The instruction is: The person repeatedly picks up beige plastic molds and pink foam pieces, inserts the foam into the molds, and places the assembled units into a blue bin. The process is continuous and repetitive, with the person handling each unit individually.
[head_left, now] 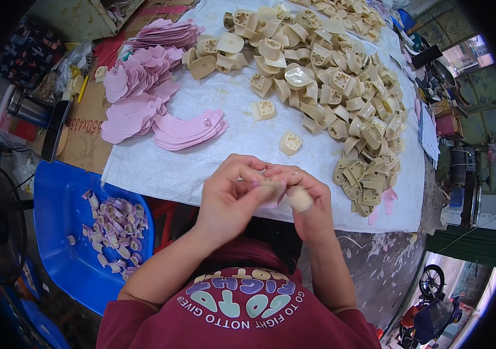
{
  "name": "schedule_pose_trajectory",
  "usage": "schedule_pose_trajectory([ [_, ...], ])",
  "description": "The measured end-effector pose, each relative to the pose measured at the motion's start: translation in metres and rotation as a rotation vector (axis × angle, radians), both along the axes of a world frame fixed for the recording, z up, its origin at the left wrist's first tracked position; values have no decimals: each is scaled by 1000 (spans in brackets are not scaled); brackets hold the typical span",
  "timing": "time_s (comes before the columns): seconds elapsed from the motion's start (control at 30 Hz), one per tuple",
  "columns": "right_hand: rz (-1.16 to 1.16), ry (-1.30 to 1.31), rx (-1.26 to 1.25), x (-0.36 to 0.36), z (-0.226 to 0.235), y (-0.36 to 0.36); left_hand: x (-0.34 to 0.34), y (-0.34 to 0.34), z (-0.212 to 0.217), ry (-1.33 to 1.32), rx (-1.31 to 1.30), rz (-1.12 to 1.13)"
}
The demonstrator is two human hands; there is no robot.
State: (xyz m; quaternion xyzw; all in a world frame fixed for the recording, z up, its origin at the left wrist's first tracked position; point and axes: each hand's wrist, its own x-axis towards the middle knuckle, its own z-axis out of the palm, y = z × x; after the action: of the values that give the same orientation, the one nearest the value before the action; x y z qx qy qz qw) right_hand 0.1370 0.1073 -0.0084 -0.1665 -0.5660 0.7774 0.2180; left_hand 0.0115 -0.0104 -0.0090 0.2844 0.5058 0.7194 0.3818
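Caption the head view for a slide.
Left hand and right hand handle a small piece before pink cutouts and piled beige blocks.

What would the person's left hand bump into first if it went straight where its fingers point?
The person's own right hand, probably: the left hand points toward it while pinching a small pink-and-beige piece. The exact depth between them is unclear.

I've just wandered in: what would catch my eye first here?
Probably the big heap of chunky beige pieces covering much of the right side of the white sheet. Next, the pink cut-outs piled toward its upper left, and the blue tub of small purplish pieces at lower left. Front and centre, left hand and right hand meet at a beige-and-pink piece.
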Motion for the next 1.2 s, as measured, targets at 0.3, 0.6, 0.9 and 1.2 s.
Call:
schedule_pose_trajectory([
  [0.3,76,-164,704,5,22,14,-8,-5,-6,-320,-96,-105],
  [0.6,1,-172,440,2,19,5,-11,-6,8,-541,-208,-153],
  [0.9,75,-233,953,-5,23,12,-4,-10,-6,18,-157,-95],
  [1.2,-49,-234,709,-6,10,9,-11,-7,-7,646,-131,-41],
])
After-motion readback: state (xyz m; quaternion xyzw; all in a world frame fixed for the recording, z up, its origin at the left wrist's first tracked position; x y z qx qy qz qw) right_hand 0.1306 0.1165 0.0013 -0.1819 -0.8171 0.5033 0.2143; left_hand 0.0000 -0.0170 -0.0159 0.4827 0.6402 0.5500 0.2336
